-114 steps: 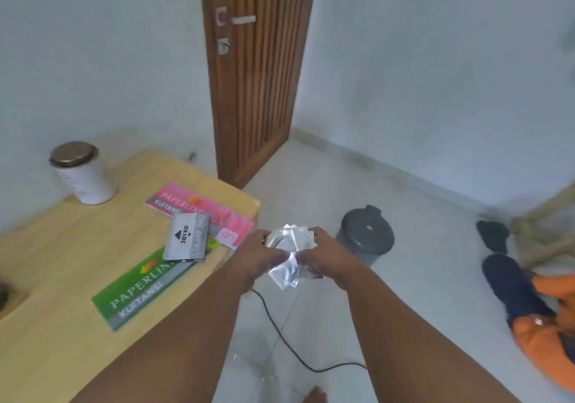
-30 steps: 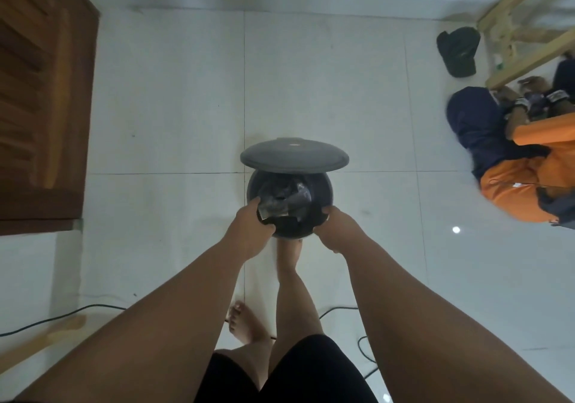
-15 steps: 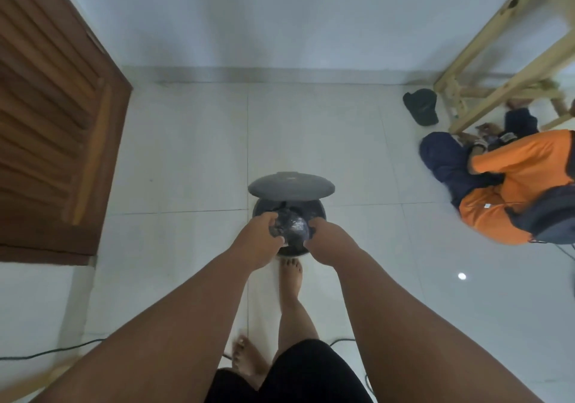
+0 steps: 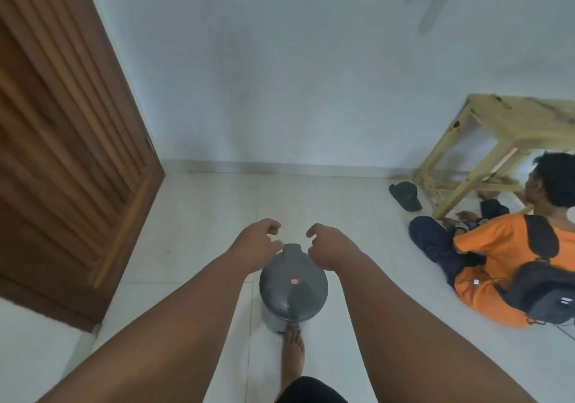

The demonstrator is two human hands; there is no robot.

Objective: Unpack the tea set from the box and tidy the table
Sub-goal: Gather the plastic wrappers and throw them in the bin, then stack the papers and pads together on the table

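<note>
A small grey pedal bin [image 4: 292, 287] stands on the white tiled floor in front of me, its round lid down. My foot [image 4: 292, 351] rests by its pedal at the front. My left hand [image 4: 256, 245] and my right hand [image 4: 326, 247] hover just above the far side of the lid, both empty with fingers loosely curled and apart. The crumpled silvery wrapping is out of sight. The table, the box and the tea set are outside the view.
A brown wooden door [image 4: 59, 141] fills the left. A person in an orange shirt [image 4: 504, 262] sits on the floor at the right beside a wooden stool frame [image 4: 485, 150]. A dark cap [image 4: 404, 195] lies near the wall.
I carried the crumpled wrapping from the table to the bin and pushed it in with both hands. Now the lid has dropped shut, my hands are lifted and empty, and my view has tilted up.
</note>
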